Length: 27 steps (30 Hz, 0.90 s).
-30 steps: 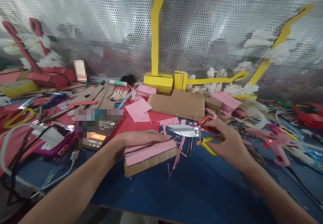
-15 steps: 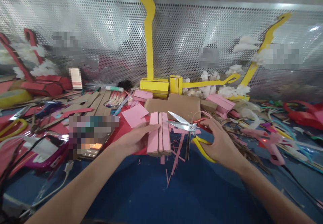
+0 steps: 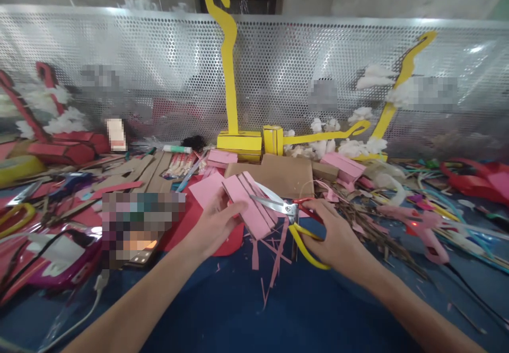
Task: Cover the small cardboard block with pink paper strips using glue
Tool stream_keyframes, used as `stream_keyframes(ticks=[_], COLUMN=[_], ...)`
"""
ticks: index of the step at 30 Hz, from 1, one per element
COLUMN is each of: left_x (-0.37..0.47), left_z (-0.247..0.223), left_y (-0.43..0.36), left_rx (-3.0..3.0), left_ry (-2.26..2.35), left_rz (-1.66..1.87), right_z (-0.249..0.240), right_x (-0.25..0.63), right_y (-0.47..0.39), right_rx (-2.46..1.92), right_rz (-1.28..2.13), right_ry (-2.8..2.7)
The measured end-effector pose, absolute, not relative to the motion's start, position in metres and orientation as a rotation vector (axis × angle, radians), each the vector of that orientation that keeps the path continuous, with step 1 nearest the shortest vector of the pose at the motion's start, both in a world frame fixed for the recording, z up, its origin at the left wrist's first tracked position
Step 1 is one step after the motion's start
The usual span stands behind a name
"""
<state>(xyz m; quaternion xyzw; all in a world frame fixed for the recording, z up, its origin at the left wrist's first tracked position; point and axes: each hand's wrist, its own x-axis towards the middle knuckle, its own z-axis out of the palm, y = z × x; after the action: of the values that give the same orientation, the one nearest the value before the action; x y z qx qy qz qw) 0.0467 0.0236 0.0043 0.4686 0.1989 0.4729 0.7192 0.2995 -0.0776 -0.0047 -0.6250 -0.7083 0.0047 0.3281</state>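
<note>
My left hand (image 3: 220, 218) grips a small cardboard box (image 3: 250, 212) faced with pink paper, its thumb on the near face. The box is tilted, and brown cardboard shows along its edges and seams. In my right hand (image 3: 326, 228) are scissors (image 3: 292, 212) with one red and one yellow handle. Their blades are parted and point left at the box's upper right side; whether they touch it I cannot tell. Thin pink paper strips (image 3: 280, 252) lie on the blue table below. Behind the box is a pink paper sheet (image 3: 204, 187).
A brown cardboard piece (image 3: 284, 173) lies beyond the scissors. Yellow cardboard shapes (image 3: 238, 141) stand against the perforated metal panel (image 3: 167, 51). On the right is a pink glue gun (image 3: 425, 228) with a lit red light; at left, a purple device (image 3: 73, 268), a cable and yellow-handled scissors (image 3: 18, 220).
The box has gone from nearly upright to tilted, its top leaning left. My right hand has brought the scissors left, so the blades now overlap the box in view.
</note>
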Motion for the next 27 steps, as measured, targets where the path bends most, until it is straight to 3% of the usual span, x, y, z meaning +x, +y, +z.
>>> stream_keyframes(ticks=[27], left_x=[0.0533], left_z=[0.0008], left_y=[0.0176], left_rx=[0.967], left_ry=[0.429], left_rz=[1.185], right_z=[-0.0171], right_x=[0.2985], right_y=[-0.0747], right_rx=[-1.698], right_rz=[0.137], right_ry=[-1.799])
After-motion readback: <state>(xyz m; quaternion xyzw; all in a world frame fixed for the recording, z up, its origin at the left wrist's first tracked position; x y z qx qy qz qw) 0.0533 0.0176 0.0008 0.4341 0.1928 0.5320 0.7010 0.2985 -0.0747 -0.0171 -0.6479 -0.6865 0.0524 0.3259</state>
